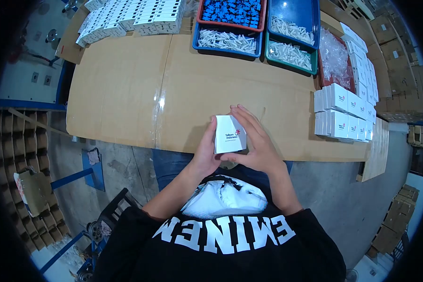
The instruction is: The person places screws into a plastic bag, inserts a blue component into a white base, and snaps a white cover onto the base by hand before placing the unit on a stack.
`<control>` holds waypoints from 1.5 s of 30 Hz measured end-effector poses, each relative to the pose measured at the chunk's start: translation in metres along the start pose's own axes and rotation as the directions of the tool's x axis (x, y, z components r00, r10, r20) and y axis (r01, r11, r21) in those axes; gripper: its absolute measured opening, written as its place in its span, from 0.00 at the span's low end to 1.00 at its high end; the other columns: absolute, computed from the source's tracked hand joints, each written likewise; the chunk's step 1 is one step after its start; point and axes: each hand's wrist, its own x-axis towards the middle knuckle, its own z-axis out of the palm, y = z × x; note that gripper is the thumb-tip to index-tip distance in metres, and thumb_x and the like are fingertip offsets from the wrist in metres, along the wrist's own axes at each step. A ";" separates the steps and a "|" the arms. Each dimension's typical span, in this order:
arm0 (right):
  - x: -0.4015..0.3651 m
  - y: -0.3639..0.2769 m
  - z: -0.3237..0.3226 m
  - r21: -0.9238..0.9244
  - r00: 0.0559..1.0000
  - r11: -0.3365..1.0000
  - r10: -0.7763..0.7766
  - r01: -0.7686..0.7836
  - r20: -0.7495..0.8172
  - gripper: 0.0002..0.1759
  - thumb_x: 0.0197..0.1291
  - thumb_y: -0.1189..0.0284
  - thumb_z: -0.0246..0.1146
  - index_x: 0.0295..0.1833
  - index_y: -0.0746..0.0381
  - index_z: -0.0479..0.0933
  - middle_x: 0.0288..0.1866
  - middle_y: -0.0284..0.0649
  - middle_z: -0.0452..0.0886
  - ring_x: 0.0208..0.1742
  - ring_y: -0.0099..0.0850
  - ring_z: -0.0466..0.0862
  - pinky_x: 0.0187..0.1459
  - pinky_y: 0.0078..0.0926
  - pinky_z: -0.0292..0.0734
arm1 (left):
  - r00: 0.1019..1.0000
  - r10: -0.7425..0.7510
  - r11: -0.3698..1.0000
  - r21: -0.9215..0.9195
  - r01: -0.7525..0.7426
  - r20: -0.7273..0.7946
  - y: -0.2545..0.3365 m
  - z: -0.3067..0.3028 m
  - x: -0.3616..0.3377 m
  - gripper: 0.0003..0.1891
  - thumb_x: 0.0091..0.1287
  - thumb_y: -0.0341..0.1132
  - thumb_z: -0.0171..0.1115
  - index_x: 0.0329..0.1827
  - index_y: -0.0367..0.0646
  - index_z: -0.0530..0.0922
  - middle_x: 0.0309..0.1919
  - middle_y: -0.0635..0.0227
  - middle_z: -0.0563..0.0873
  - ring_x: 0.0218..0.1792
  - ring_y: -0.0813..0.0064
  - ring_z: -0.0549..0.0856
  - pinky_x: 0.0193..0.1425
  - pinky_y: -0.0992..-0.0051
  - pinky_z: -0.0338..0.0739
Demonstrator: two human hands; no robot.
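Observation:
A small white box (230,134) with printed lettering and a red mark is held between my two hands, over the front edge of the cardboard-covered table (117,94). My left hand (206,149) presses along the box's left side, its thumb and palm against it. On the other side, my right hand (256,143) wraps the right side, with fingers at the top corner and the thumb along the bottom edge. The underside of the box is hidden.
Rows of white boxes (141,18) stand at the back left, and stacked white boxes (345,113) at the right. Trays of white pieces (226,42) and blue pieces (232,11) line the back. A red tray (333,58) holds clear plastic bags.

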 end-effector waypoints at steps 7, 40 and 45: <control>-0.009 0.010 0.002 0.027 0.998 0.999 -0.028 0.029 -0.057 0.51 0.44 0.61 0.86 0.75 0.66 0.75 0.76 0.52 0.76 0.77 0.50 0.76 0.74 0.44 0.75 | 0.999 0.006 0.999 -0.052 -0.003 0.053 -0.006 -0.001 0.001 0.37 0.84 0.68 0.32 0.76 0.49 0.72 0.61 0.63 0.86 0.63 0.67 0.87 0.67 0.61 0.84; -0.024 0.024 0.020 -0.035 0.998 0.998 -0.056 0.055 -0.037 0.53 0.43 0.60 0.86 0.78 0.62 0.75 0.79 0.47 0.74 0.81 0.54 0.71 0.76 0.50 0.70 | 1.000 -0.013 0.998 0.059 0.013 -0.007 -0.004 -0.002 0.002 0.35 0.85 0.66 0.32 0.76 0.49 0.71 0.59 0.65 0.85 0.59 0.71 0.87 0.62 0.67 0.85; -0.023 0.022 0.021 0.033 0.997 0.999 -0.018 0.020 -0.070 0.52 0.45 0.62 0.85 0.78 0.62 0.74 0.82 0.49 0.70 0.84 0.55 0.66 0.79 0.50 0.67 | 0.999 0.018 0.993 0.116 -0.014 -0.033 -0.018 -0.015 0.007 0.32 0.86 0.61 0.43 0.78 0.46 0.69 0.64 0.63 0.84 0.64 0.70 0.85 0.65 0.65 0.83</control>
